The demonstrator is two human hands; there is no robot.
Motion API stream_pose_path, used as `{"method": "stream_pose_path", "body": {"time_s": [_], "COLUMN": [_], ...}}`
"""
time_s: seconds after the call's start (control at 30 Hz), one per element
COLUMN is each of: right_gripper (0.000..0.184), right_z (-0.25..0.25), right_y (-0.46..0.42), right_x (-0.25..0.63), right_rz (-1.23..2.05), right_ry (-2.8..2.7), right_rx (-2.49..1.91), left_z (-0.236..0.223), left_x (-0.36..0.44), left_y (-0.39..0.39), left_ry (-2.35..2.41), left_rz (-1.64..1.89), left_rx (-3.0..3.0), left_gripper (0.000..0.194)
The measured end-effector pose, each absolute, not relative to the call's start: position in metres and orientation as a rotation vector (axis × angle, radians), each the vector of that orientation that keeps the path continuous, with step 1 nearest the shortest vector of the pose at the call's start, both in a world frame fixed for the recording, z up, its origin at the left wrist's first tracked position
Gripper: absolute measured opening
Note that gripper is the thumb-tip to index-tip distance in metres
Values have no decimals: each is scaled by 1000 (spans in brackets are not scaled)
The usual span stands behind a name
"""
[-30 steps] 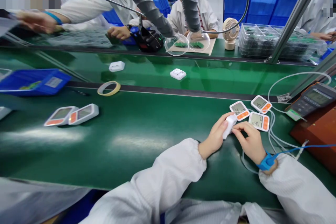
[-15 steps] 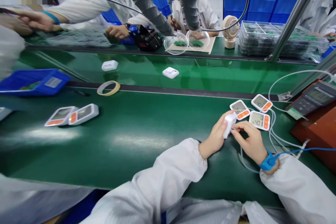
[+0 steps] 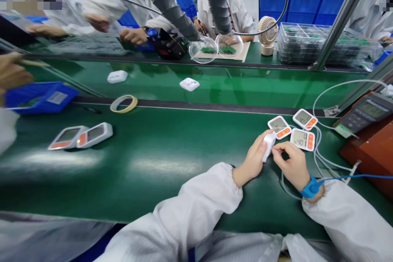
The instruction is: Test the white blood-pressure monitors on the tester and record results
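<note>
My left hand [image 3: 252, 157] grips a small white digital monitor [image 3: 269, 146], tilted on edge with its screen turned away from me. At the monitor's right side, my right hand [image 3: 293, 163] has thumb and forefinger pinched together; what lies between them is hidden. A thin clear tube [image 3: 287, 190] curves out from under that hand. Just beyond my hands lie a monitor with orange buttons [image 3: 279, 127], a second one [image 3: 305, 119] and a third [image 3: 302, 139], screens up and showing digits. A blue wrist strap [image 3: 310, 187] with a cord circles my right wrist.
At right, a handheld meter [image 3: 365, 110] rests by an orange-brown box [image 3: 371, 147]. Two monitors [image 3: 81, 136], a tape roll [image 3: 123, 104] and a blue bin [image 3: 43, 96] are at left. White casings [image 3: 189, 84] sit on the green belt [image 3: 245, 90]. A co-worker's hand [image 3: 14, 71] reaches in.
The white casings have moved left along the belt. A co-worker's hand has come in over the blue bin at left. My hands have stayed nearly still on the monitor.
</note>
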State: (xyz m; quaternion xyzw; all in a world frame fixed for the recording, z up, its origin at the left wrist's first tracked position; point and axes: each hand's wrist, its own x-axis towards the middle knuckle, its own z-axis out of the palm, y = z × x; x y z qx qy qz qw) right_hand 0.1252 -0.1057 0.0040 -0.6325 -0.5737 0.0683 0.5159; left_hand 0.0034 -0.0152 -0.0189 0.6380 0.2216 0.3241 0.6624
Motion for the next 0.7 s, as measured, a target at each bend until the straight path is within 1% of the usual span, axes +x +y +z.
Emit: {"method": "stream_pose_path", "body": {"time_s": [0.4,0.53,0.7], "right_gripper": [14,16,13], "right_z": [8,10,5], "right_y": [-107,-108,-106], "right_x": [124,124,126], "right_rz": [169,195,225], "right_ry": [-1412,-1429,-1434], "right_rx": [-1506,-1521,-1537], "left_z": [-21,-19,-19], "left_x": [2,-1,0], "left_y": [-19,-20,-21], "left_ry": [513,502,491], "left_rz": [782,824,865], "left_rx": [1617,1704,1745], "left_gripper": [56,52,45]}}
